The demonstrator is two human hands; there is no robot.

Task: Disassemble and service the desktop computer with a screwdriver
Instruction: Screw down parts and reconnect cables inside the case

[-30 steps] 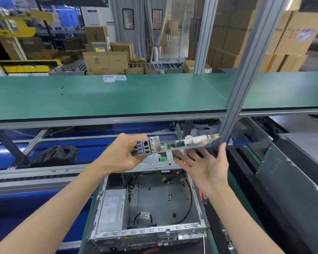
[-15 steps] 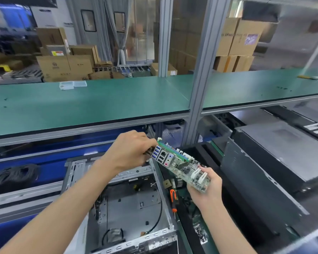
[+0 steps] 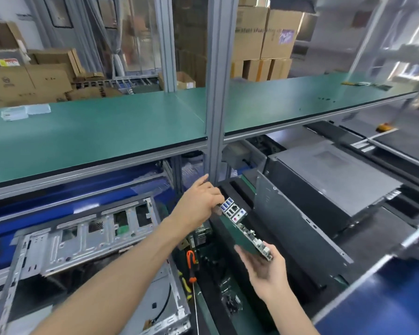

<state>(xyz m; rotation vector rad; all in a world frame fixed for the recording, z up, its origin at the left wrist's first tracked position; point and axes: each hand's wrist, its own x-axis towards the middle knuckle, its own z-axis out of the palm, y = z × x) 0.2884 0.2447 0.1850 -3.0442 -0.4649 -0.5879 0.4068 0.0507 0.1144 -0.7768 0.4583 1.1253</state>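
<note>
Cardboard boxes pile up behind a long green shelf carried on a grey aluminium post, and under that shelf runs the lower bench where the work is going on. At the lower left the opened computer case lies with its bare metal frame and punched rear panel turned upward, a black cable showing inside near its right wall. The motherboard is out of the case and held in the air to the right of it, tilted so that its green underside faces left and its port block (blue sockets, pink and green audio jacks) points up and away. The left hand pinches the board at the port end with curled fingers, its forefinger sticking out toward the post. The right hand supports the near end from below, palm up, thumb and fingers closed around the board's corner. An orange-and-black screwdriver lies on the bench between the case and the right forearm, its thin shaft running toward the camera. Small dark parts sit just right of it, too blurred to name. A dark grey side panel leans beyond the board, and another closed grey case lies flat behind it.
</note>
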